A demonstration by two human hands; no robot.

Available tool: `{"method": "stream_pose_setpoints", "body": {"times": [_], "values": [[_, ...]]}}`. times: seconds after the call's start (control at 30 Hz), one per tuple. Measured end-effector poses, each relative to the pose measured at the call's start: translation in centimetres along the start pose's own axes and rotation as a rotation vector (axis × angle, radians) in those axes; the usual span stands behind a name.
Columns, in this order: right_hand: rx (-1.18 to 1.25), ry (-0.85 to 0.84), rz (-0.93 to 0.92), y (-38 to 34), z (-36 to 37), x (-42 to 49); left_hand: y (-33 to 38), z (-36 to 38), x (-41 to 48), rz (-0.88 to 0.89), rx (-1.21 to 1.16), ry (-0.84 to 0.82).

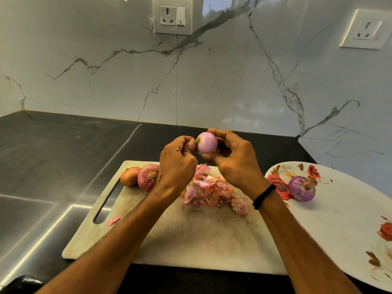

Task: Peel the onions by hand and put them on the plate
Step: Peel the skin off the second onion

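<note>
A pale pink, mostly peeled onion (207, 143) is held up above the cutting board (191, 236). My right hand (235, 160) grips it from the right, thumb under it and fingers over the top. My left hand (177, 164) pinches at its root end on the left. A peeled purple onion (302, 188) lies on the floral plate (350, 219) at the right. Two unpeeled onions, one brown (129, 176) and one red (147, 177), sit at the board's far left corner. A heap of pink skins (212, 192) lies mid-board.
The board lies on a dark counter (53, 155) against a marble wall with two sockets (172, 15). A stray skin piece (114, 220) lies by the board's handle slot. A dark object (21, 283) shows at the bottom left corner.
</note>
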State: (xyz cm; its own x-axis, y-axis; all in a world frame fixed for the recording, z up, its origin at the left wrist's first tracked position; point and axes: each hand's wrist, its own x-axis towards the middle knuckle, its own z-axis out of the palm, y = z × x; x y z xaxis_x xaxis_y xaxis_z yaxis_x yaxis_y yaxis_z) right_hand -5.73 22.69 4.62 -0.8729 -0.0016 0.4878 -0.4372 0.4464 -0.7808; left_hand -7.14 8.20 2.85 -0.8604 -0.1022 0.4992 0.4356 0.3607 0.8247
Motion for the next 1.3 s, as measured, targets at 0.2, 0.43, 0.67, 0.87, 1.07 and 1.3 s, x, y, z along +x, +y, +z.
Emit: {"method": "stream_pose_setpoints", "body": {"times": [0.2,0.43,0.67,0.87,1.07,1.3], "values": [[0.142,0.022,0.094,-0.01,-1.14,0.36,0.7,-0.24,-0.14,-0.054,-0.279,0.031],[0.109,0.017,0.062,0.15,-0.88,0.37,0.5,-0.19,-0.21,0.061,-0.183,0.025],[0.021,0.015,-0.014,0.58,-1.05,0.53,0.58,-0.72,0.12,0.076,-0.205,0.017],[-0.044,-0.006,-0.029,0.86,-0.98,0.39,0.3,-0.45,0.06,0.12,-0.105,0.038],[-0.067,-0.059,-0.045,0.61,-0.84,0.36,0.0,-0.03,-0.02,0.082,-0.062,0.037],[-0.136,0.006,-0.103,0.77,-1.02,0.37,0.39,-0.48,0.04,0.173,-0.083,0.044]]}}
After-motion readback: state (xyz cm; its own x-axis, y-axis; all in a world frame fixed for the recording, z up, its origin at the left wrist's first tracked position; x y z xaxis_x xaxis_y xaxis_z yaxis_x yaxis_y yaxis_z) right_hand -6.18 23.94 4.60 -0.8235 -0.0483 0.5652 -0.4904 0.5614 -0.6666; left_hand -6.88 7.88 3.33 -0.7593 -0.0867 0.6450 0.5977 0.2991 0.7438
